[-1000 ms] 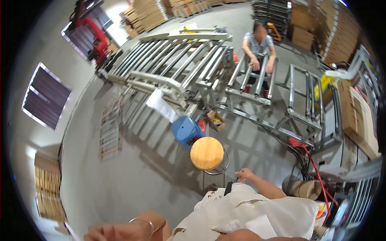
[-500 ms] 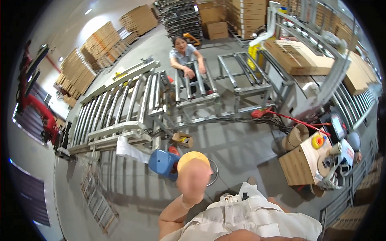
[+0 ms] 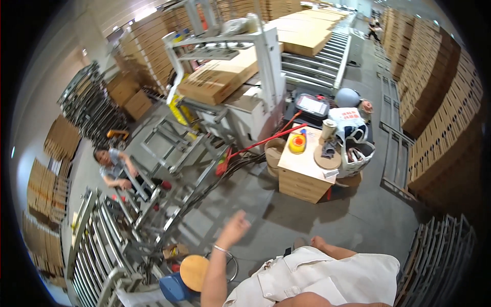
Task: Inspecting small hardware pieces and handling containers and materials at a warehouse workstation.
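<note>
On the grey concrete floor (image 3: 358,225) of a warehouse, seen from above the person's head, the left hand (image 3: 236,225) is raised at the end of a bare forearm that enters from the lower edge; a thin bracelet (image 3: 221,249) circles the wrist. The hand grasps nothing: its fingers are loosely curled and it touches no object. The right hand (image 3: 318,241) shows only in part above the pale garment (image 3: 327,279) at the person's front; whether it is clenched or released cannot be told.

The thing nearest the left hand is a round stool (image 3: 193,271) with a flat, disc-shaped seat of light orange-brown wood and a thin metal ring frame beneath it. It stands on the floor below and to the left of the hand, just beside the forearm and apart from the hand itself. A blue container (image 3: 173,287) lies close against the stool's lower left side, and a small cardboard box (image 3: 174,250) sits just above the seat.

Farther off, ahead and to the right of the hand, a low wooden crate (image 3: 303,179) serves as a counter, carrying a yellow tape roll (image 3: 296,143) and a flat round disc (image 3: 327,157). A roller conveyor (image 3: 97,256) runs along the left, where another person (image 3: 115,166) crouches among metal frames. Stacked cardboard (image 3: 440,102) lines the right wall.
</note>
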The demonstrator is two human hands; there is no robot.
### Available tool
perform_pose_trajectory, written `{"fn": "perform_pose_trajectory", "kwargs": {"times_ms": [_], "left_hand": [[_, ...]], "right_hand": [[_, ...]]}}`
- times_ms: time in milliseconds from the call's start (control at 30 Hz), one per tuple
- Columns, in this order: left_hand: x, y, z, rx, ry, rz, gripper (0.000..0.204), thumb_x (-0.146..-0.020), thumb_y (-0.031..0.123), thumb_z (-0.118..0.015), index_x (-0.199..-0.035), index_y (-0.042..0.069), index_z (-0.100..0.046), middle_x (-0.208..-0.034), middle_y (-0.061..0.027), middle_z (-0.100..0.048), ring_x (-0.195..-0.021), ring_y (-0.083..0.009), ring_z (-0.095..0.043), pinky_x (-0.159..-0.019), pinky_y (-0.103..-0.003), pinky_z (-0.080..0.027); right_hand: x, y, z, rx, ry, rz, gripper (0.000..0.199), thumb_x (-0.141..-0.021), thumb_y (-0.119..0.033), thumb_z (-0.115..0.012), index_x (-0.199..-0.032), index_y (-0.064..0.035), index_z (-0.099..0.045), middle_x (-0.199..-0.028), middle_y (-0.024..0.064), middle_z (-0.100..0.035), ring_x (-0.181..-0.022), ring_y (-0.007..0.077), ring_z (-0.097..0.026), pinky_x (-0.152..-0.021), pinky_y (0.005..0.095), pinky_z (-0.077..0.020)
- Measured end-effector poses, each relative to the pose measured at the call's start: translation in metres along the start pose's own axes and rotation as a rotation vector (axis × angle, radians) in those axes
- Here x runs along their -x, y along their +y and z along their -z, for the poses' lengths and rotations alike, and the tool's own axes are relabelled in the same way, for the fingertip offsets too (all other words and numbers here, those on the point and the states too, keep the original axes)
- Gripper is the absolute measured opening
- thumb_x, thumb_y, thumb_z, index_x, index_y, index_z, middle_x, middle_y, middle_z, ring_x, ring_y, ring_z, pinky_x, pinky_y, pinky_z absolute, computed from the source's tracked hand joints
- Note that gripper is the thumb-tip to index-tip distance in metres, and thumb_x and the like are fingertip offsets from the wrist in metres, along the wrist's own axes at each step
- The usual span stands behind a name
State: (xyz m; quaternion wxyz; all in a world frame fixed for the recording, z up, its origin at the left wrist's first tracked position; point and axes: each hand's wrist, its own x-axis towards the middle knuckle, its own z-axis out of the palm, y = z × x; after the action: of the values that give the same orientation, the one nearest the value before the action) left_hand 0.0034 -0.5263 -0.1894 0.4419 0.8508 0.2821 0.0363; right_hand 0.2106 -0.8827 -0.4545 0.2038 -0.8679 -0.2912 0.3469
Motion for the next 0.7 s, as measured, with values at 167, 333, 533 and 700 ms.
{"fn": "perform_pose_trajectory", "kwargs": {"times_ms": [167,333,533,700], "left_hand": [[-0.010,-0.064,-0.130,-0.178,-0.349,0.027,0.054,-0.080,0.036,-0.059,-0.121,0.004,-0.047,-0.093,-0.0162,-0.062,-0.084,-0.0252,-0.060,-0.074,-0.034,-0.047],[0.024,-0.121,-0.164,-0.201,-0.555,0.376,0.058,-0.079,0.042,-0.056,-0.120,0.002,-0.049,-0.114,-0.0204,-0.055,-0.106,-0.0343,-0.052,-0.090,-0.038,-0.041],[0.018,-0.162,-0.158,-0.178,-0.504,0.537,0.053,-0.078,0.040,-0.055,-0.114,0.001,-0.055,-0.114,-0.0208,-0.054,-0.108,-0.0338,-0.051,-0.091,-0.038,-0.040],[-0.039,-0.149,-0.164,-0.177,-0.345,0.433,0.047,-0.078,0.036,-0.057,-0.108,0.000,-0.057,-0.101,-0.0185,-0.061,-0.094,-0.0333,-0.058,-0.081,-0.037,-0.046]], "right_hand": [[-0.056,0.058,0.046,0.183,-0.252,-0.149,0.028,-0.073,-0.034,-0.058,-0.071,-0.0072,-0.067,-0.077,0.0163,-0.064,-0.074,0.0313,-0.062,-0.071,0.0405,-0.0483],[-0.108,0.063,0.117,0.030,-0.008,-0.082,0.015,-0.069,-0.021,-0.065,-0.077,-0.0077,-0.065,-0.080,0.0139,-0.064,-0.076,0.0272,-0.062,-0.069,0.0364,-0.0485],[-0.160,0.009,0.192,-0.120,0.160,-0.132,0.028,-0.065,-0.027,-0.072,-0.074,-0.0025,-0.061,-0.078,0.0146,-0.063,-0.076,0.0255,-0.061,-0.071,0.0340,-0.0480],[-0.195,-0.016,0.220,-0.051,0.087,-0.096,0.043,-0.064,-0.031,-0.072,-0.091,0.0001,-0.059,-0.091,0.0190,-0.061,-0.088,0.0290,-0.059,-0.078,0.0351,-0.0462]]}}
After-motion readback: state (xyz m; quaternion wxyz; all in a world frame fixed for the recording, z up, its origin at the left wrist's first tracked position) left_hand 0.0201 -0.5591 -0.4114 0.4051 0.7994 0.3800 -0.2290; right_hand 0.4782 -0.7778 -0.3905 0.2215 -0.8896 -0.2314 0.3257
